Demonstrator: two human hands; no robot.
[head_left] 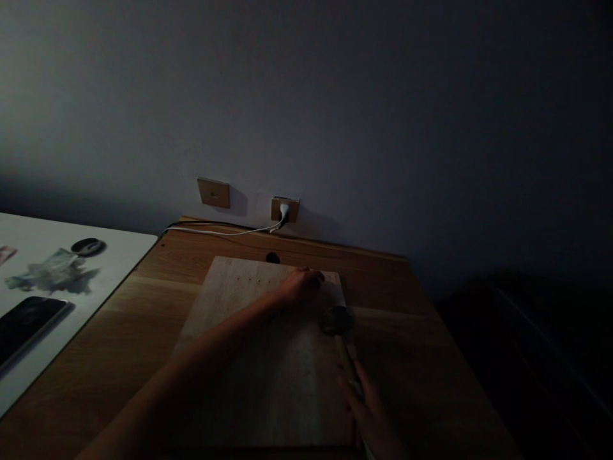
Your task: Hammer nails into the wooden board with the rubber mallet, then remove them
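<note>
We have a pale wooden chopping board lying flat on the worktop, with small dark specks along its far edge. A utensil with a round metal head and a long pale handle sits over the board's right side, tilted, with the head toward the far end. Our left hand rests on the board's far part, and our right hand wraps the handle.

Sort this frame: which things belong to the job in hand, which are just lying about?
In use: left hand; right hand; wooden cutting board; round-headed utensil.
Lying about: smartphone; white plug and cable; wall switch.
</note>
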